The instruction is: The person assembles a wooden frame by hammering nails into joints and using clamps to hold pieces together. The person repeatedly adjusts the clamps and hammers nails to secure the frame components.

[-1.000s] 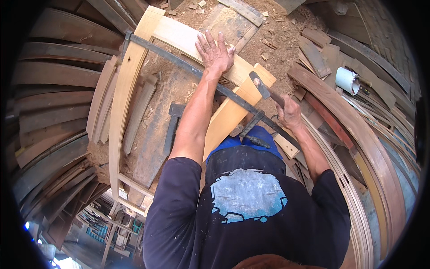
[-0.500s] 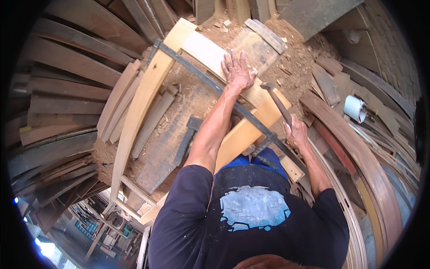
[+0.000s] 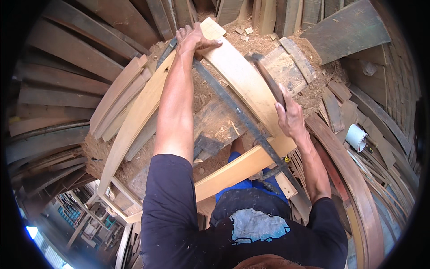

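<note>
A pale wooden chair-like frame [image 3: 134, 112] with curved legs stands tilted before me. Its wide curved rail [image 3: 242, 76] runs from the far corner down toward my right. My left hand [image 3: 195, 39] grips the far corner where leg and rail meet, fingers over the edge and thumb along the rail. In my right hand [image 3: 292, 115] is a hammer [image 3: 268, 83], held by its wooden handle over the rail's right part; its head is blurred. A long dark bar clamp [image 3: 237, 110] spans the frame beneath the rail, its screw end near my lap.
Dark boards [image 3: 76, 54] lean in rows at the left and back. Sawdust and offcuts surround a worn wooden block [image 3: 284, 67]. A long curved brown plank [image 3: 345, 166] lies at my right, with a white cup-like container [image 3: 356, 137] beyond it.
My left hand has moved from the middle of the rail to its far left corner. The hammer has shifted farther away and slightly left. The frame appears shifted as my view moved.
</note>
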The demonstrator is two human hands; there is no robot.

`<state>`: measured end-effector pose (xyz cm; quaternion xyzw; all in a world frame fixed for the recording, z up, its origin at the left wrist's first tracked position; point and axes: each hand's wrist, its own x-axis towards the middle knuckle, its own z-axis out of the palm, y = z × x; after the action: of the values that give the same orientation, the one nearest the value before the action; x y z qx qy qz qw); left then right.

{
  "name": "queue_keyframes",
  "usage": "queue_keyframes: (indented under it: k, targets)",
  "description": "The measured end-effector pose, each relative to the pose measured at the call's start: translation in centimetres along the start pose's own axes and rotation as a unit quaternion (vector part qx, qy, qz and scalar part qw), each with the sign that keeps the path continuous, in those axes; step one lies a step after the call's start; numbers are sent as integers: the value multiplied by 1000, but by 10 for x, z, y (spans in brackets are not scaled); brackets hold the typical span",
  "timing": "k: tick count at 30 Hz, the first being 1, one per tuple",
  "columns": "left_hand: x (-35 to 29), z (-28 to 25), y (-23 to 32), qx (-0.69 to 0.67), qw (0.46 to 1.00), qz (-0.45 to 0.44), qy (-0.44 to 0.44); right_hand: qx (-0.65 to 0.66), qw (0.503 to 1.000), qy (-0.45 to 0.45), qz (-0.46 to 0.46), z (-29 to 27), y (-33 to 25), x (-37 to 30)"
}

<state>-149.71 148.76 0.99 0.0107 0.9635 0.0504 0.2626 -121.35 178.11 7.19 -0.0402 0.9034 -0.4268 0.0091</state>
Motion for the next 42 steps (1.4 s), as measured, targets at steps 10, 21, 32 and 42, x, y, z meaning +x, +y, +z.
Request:
queue_keyframes:
  k: [10, 21, 32, 42]
  targets:
    - [5, 0, -3, -37, 999, 6, -6, -139, 983, -102, 58, 32, 11, 79]
    - [10, -9, -3, -25, 999, -7, -19, -184, 965, -166, 80, 28, 7, 85]
    - [-11, -8, -4, -45, 999, 4, -24, -172, 967, -175, 71, 16, -11, 79]
    - [-10, -23, 8, -15, 998, -14, -58, -183, 944, -231, 149, 12, 0, 69]
